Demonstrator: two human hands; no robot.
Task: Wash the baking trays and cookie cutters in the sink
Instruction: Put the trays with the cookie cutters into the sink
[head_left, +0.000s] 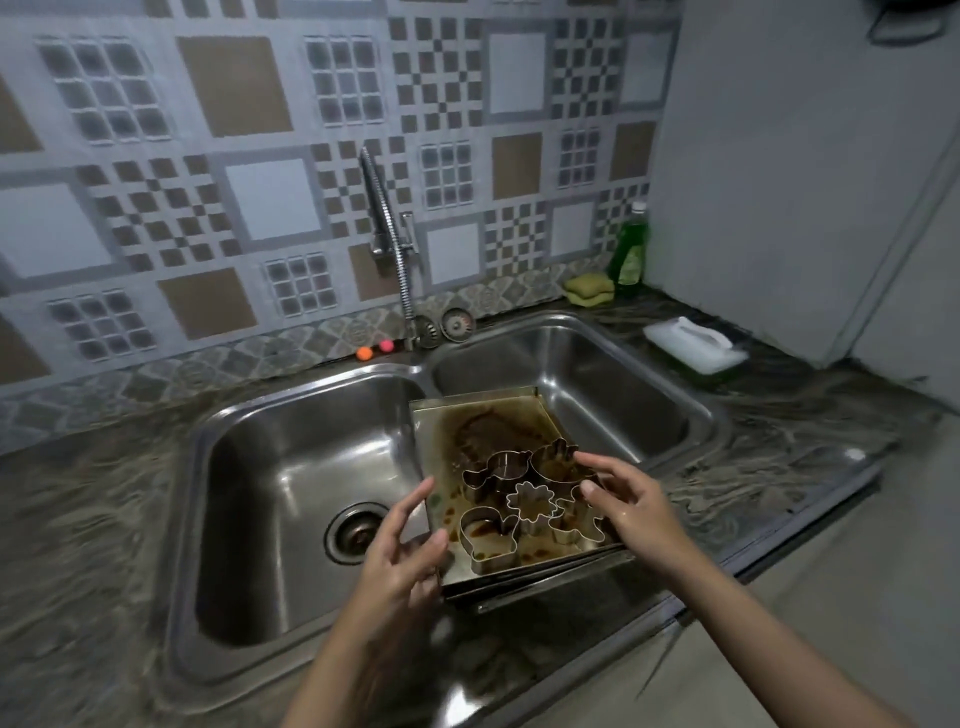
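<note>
A stack of stained metal baking trays (441, 431) lies tilted across the divider and front rim of the double steel sink (291, 410). Several metal cookie cutters (524, 499) sit in the top tray's near half, among brown burnt marks. My left hand (402, 551) is at the tray's left edge, fingers straight, thumb near the rim; whether it touches is unclear. My right hand (631, 506) hovers over the tray's right side with fingers spread, just above the cutters, holding nothing.
A faucet (387, 228) rises behind the divider. Green dish soap bottle (631, 249) and yellow-green sponges (589, 288) stand at the back right. A white plastic container (693, 343) lies on the dark counter right of the sink. The left basin drain (358, 532) is open.
</note>
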